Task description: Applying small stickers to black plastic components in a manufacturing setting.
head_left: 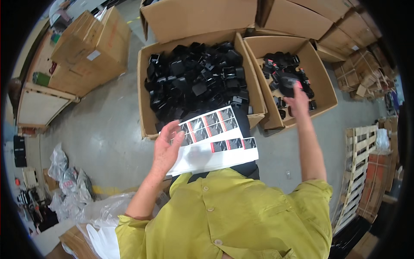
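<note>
Sheets of stickers (202, 155), white with dark and red rectangular labels, lie across my lap. At their left edge is my left hand (164, 149), its thumb and fingers apart over the labels; I see nothing gripped in it. My right arm stretches out over the smaller carton (325, 93) on the right. There my right hand (298, 103) has its fingers at a black plastic piece (286, 84) with a red-marked label; slight blur hides the exact grip. Beneath it lie several similar black pieces with red marks. The larger carton (144, 110) ahead is heaped with black plastic pieces (196, 75).
Cardboard boxes (97, 56) stand at the far left, and more stacked cartons (360, 73) at the far right. A wooden pallet (355, 168) leans on the right. Clear plastic bags (71, 181) lie to the left. Between them runs grey floor (108, 129).
</note>
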The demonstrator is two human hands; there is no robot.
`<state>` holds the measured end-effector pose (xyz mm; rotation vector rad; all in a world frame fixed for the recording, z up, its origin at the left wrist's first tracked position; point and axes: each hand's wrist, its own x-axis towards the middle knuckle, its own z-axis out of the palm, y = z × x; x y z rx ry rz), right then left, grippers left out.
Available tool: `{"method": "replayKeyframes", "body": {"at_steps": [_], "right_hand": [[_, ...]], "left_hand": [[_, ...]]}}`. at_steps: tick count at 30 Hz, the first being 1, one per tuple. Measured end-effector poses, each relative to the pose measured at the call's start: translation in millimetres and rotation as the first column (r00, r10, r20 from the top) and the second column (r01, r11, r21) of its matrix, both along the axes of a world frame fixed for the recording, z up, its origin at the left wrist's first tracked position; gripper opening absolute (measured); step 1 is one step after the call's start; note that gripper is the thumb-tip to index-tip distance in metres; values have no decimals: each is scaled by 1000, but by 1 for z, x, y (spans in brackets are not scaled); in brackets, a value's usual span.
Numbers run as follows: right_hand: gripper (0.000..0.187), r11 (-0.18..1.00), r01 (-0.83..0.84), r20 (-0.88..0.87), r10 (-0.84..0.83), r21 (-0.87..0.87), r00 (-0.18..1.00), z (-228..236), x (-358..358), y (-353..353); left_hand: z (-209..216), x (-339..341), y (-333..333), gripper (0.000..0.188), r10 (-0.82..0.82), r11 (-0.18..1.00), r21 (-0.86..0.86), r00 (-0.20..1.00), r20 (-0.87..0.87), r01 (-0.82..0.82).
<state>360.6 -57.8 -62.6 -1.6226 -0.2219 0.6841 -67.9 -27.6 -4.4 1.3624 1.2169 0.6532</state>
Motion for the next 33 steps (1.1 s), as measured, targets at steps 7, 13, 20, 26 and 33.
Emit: {"method": "replayKeyframes", "body": {"at_steps": [7, 13, 20, 26, 33], "right_hand": [[27, 814, -437, 495, 581, -384, 647, -23, -12, -7], [52, 107, -830, 375, 918, -548, -130, 26, -196, -24], [38, 31, -826, 318, 930, -562, -182, 15, -217, -33], [12, 293, -888, 679, 734, -355, -29, 19, -210, -38], [11, 500, -837, -353, 842, 223, 408, 42, -198, -22]], "left_hand": [[-25, -63, -18, 31, 86, 988, 144, 981, -172, -61], [-5, -52, -23, 28, 47, 967, 253, 948, -316, 37], [0, -52, -24, 26, 20, 957, 281, 955, -297, 68], [19, -47, -30, 22, 8, 922, 378, 969, -247, 89], [25, -15, -59, 32, -286, 789, -521, 945, 157, 325]]}}
